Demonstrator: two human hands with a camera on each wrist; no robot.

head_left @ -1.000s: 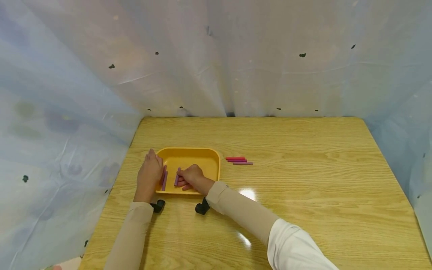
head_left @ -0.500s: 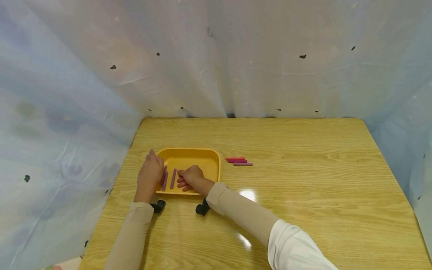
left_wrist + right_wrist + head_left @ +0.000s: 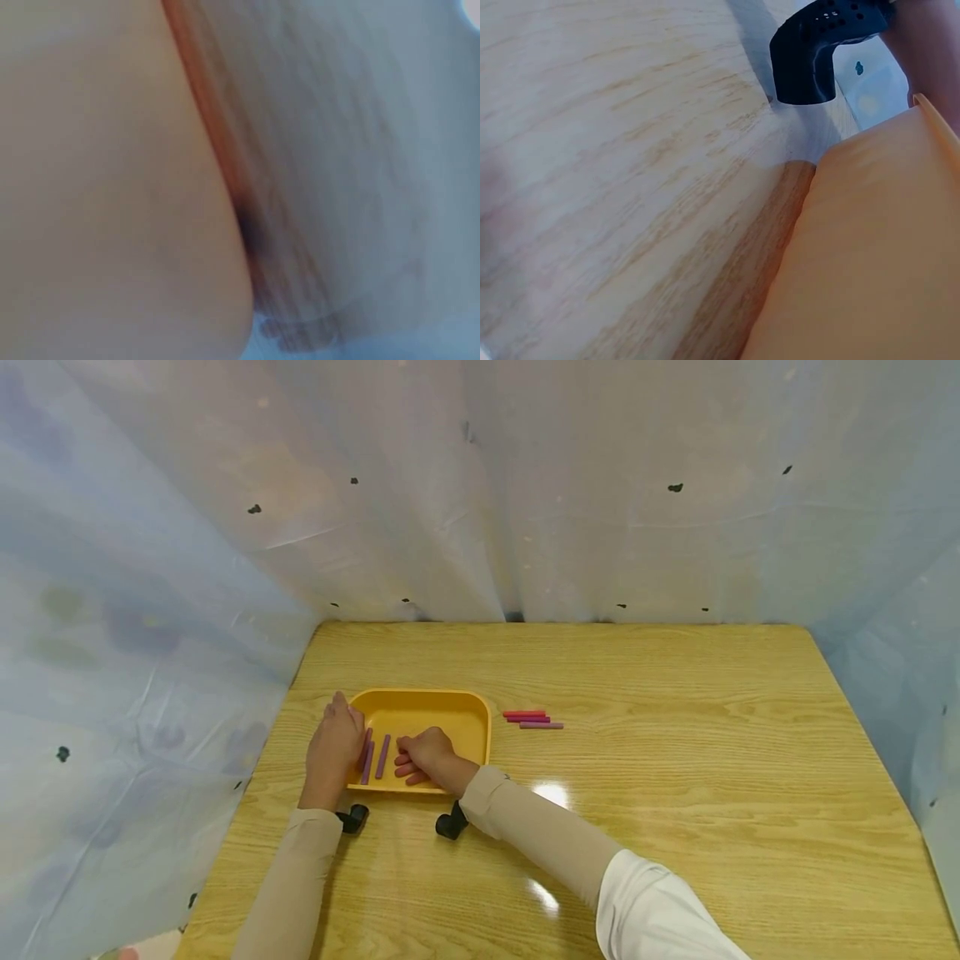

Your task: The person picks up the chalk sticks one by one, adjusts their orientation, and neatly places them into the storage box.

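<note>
A yellow tray (image 3: 420, 691) stands on the wooden table toward the left. My left hand (image 3: 333, 752) rests along its left rim with fingers extending away; the fingers' inner side is hidden. Two purple sticks, one pale (image 3: 367, 763) and one darker (image 3: 369, 735), lie in the tray beside that hand. Farther right in it lies another purple stick (image 3: 382, 757), chalk-like in shape. My right hand (image 3: 431, 756) hovers or rests over the tray floor, a small gap right of this stick, fingers loosely bent around nothing visible. The left wrist view is blurred.
Right of the tray lie three sticks on the table: a red one (image 3: 524, 713), a magenta one (image 3: 528, 719) and a mauve one (image 3: 542, 725). A black wrist device (image 3: 806, 64) sits near the tray's wall (image 3: 870, 247). A plastic sheet (image 3: 585, 510) hangs behind the table.
A second ago my right hand pinched a purple stick in the tray. The fingers have let go, and the stick lies slightly left of them. My left hand has stayed put.
</note>
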